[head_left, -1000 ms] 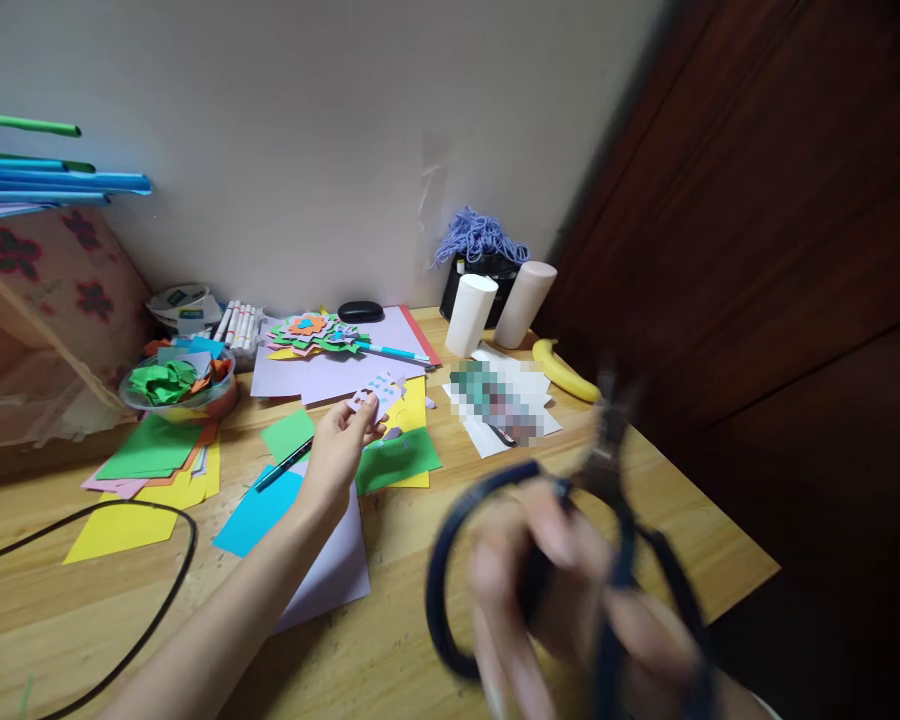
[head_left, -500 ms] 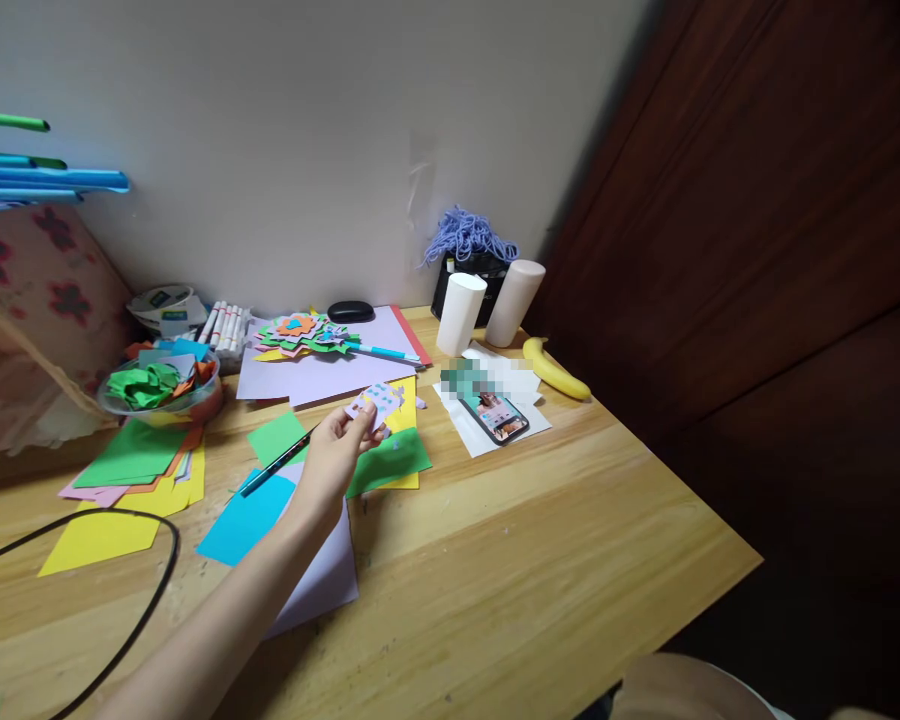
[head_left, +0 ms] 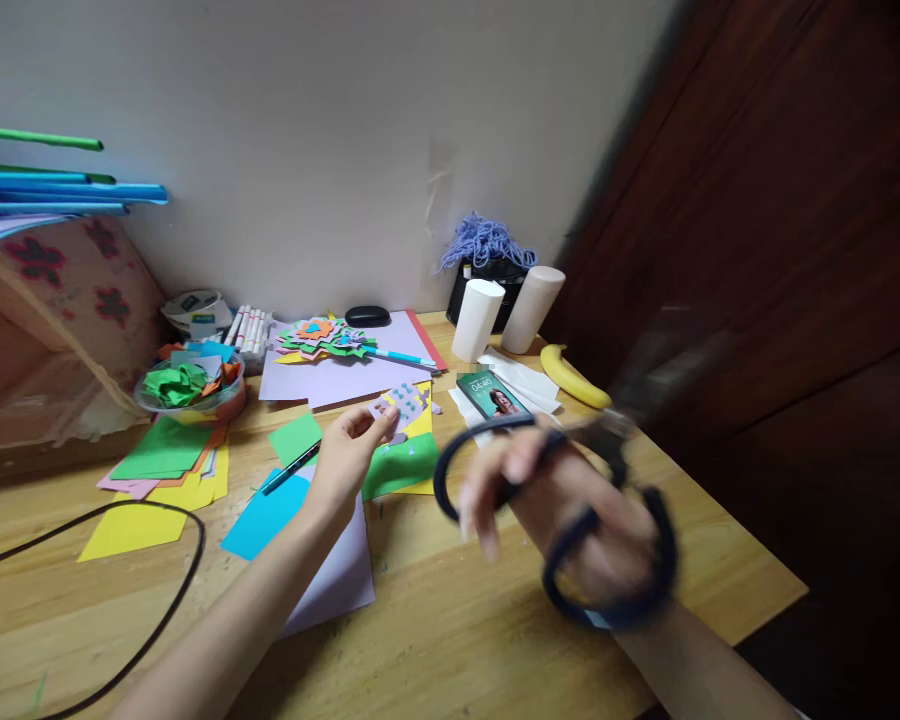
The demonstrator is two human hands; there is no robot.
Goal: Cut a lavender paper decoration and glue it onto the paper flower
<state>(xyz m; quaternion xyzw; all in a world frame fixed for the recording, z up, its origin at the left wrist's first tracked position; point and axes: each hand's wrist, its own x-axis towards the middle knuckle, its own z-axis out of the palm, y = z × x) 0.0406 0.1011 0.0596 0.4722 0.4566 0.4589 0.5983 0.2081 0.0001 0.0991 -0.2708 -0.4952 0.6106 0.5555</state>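
Note:
My left hand [head_left: 349, 450] pinches a small lilac paper piece [head_left: 403, 402] with teal and yellow patches and ragged edges. Scissors [head_left: 667, 555] with dark blue handles are in my right hand [head_left: 570, 495], fingers through the loops. Motion smears the hand and the blades, which point up and away to the right. Below the held piece lie a green paper sheet [head_left: 397, 470] and a yellow sheet [head_left: 423, 425]. By my left wrist are a dark pen [head_left: 292, 467], a blue paper [head_left: 266, 512] and a larger lilac sheet [head_left: 337, 580].
A phone [head_left: 487, 393], white tissue [head_left: 529, 380], a banana [head_left: 574, 377] and two white cylinders [head_left: 479, 322] stand or lie beyond my right hand. At left are a tub of scraps [head_left: 187, 390], stacked coloured paper [head_left: 161, 450] and a black cable [head_left: 199, 545]. A paper flower [head_left: 319, 338] lies behind.
My right hand has come into view with the scissors. The left hand still pinches the paper piece. The view has shifted slightly left, and the phone screen now shows a clock.

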